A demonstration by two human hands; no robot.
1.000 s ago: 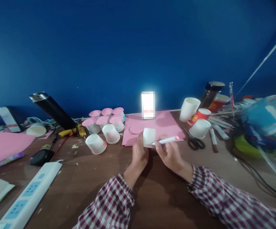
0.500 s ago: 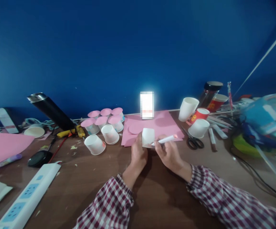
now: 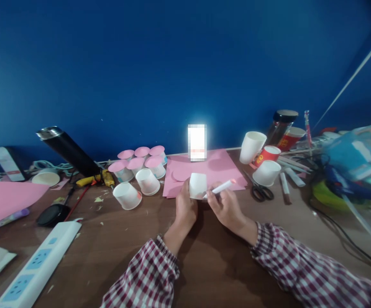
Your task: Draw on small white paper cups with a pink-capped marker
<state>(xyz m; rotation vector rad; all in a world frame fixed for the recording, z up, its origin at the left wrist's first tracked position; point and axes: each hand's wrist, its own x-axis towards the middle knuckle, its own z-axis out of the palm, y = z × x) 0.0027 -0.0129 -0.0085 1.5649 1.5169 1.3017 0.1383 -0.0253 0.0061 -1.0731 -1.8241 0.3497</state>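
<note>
A white paper cup [image 3: 198, 185] is held by my left hand [image 3: 186, 208], whose fingers wrap its left side. My right hand [image 3: 230, 210] grips a white marker [image 3: 220, 188] with an orange-pink end, its tip at the lower right edge of the cup. Behind the cup lie pink sheets [image 3: 219, 164] with a pink disc [image 3: 182, 173] on top. To the left stand two white cups, one nearer [image 3: 127, 196] with an orange mark and one behind it [image 3: 147, 182], beside several cups with pink tops [image 3: 155, 164].
Black scissors [image 3: 261, 193], white cups [image 3: 266, 173], a red cup [image 3: 269, 155] and markers [image 3: 285, 188] lie right. A black flask [image 3: 70, 149], yellow glue gun [image 3: 91, 179], black round object [image 3: 53, 214] and power strip [image 3: 39, 267] are left. A bright screen [image 3: 197, 143] stands behind.
The marker's orange-pink end has shifted slightly left, and the held cup has turned or moved a little left. Both hands keep their grips.
</note>
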